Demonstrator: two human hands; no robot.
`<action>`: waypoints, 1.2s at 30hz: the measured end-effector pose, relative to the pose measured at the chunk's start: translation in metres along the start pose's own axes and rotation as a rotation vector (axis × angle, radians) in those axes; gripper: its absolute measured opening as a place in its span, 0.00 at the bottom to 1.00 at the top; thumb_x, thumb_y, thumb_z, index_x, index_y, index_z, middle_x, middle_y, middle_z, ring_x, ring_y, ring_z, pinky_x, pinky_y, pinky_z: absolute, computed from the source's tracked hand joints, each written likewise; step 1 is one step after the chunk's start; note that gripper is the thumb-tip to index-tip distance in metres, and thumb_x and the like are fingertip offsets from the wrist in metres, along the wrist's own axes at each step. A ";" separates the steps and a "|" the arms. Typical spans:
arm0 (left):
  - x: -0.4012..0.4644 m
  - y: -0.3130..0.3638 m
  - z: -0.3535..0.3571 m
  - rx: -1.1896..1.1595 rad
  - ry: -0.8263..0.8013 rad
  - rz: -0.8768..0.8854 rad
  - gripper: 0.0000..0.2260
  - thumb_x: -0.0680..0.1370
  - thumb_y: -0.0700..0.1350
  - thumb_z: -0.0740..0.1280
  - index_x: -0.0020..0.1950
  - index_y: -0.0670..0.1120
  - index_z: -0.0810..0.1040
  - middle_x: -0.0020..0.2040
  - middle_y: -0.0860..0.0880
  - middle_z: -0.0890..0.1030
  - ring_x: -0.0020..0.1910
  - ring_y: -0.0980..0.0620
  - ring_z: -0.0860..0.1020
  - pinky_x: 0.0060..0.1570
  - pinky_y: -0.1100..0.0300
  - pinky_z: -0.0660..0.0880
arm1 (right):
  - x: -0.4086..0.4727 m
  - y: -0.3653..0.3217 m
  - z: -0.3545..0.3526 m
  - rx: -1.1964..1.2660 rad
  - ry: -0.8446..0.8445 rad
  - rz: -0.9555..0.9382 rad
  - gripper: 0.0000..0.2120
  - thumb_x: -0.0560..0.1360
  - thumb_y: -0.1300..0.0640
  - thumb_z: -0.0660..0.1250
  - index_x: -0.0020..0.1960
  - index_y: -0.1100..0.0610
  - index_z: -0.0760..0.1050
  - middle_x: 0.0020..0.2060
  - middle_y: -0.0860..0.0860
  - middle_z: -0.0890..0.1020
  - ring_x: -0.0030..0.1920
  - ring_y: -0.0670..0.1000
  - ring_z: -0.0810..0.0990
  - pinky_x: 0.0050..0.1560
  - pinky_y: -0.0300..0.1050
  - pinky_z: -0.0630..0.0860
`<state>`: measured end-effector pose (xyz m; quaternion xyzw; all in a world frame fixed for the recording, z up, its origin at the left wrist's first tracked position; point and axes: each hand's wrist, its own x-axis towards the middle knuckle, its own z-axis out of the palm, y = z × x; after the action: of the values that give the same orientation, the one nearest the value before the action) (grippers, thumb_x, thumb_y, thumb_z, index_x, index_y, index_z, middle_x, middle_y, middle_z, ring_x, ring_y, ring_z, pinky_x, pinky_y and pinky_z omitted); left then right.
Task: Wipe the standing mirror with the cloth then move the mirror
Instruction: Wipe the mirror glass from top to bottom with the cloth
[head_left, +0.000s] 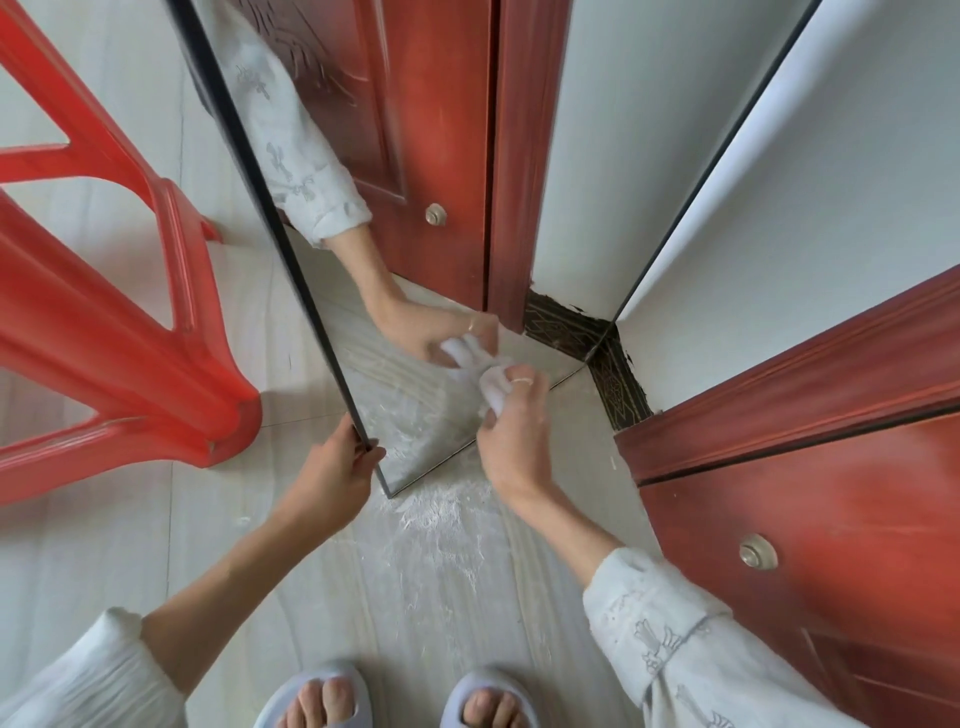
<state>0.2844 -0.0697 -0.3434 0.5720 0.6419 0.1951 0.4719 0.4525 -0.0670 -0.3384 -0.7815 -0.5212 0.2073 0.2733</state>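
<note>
Mirror: tall black-framed standing mirror (415, 249) is standing between both hands.
Left hand (332, 475): gripping its lower frame edge.
Right hand (511, 441): clutching crumpled white cloth (493, 387), pressing it against the dusty glass.

A tall black-framed standing mirror (415, 260) rests on the pale tiled floor (130, 545). The left hand (332, 478) grips its lower left edge. The right hand (511, 441) presses a bunched white cloth (493, 387) against the smeared lower glass. A red plastic chair (130, 338) stands beside the mirror; white powder (436, 525) lies below it.
</note>
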 end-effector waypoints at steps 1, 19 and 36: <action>0.000 0.000 0.000 0.008 -0.001 0.011 0.13 0.77 0.36 0.62 0.40 0.53 0.65 0.47 0.46 0.77 0.55 0.41 0.77 0.51 0.57 0.69 | -0.009 0.001 0.009 -0.030 -0.056 -0.027 0.20 0.69 0.72 0.63 0.60 0.64 0.68 0.57 0.59 0.70 0.55 0.60 0.76 0.56 0.47 0.73; 0.003 -0.007 -0.001 0.081 0.019 0.061 0.15 0.77 0.39 0.62 0.37 0.55 0.64 0.36 0.59 0.73 0.43 0.51 0.74 0.45 0.58 0.68 | 0.034 0.041 0.034 0.173 0.019 0.416 0.16 0.73 0.68 0.60 0.60 0.66 0.66 0.56 0.62 0.75 0.54 0.61 0.77 0.51 0.49 0.74; 0.002 -0.012 -0.002 0.020 -0.058 0.073 0.14 0.77 0.39 0.62 0.39 0.56 0.64 0.38 0.63 0.70 0.53 0.49 0.77 0.49 0.62 0.68 | 0.036 0.089 0.048 0.318 -0.126 0.785 0.17 0.72 0.69 0.59 0.61 0.65 0.69 0.59 0.63 0.77 0.58 0.61 0.76 0.54 0.48 0.73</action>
<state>0.2759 -0.0708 -0.3528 0.6051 0.6086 0.1890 0.4771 0.4992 -0.0507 -0.4343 -0.8545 -0.1612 0.4208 0.2585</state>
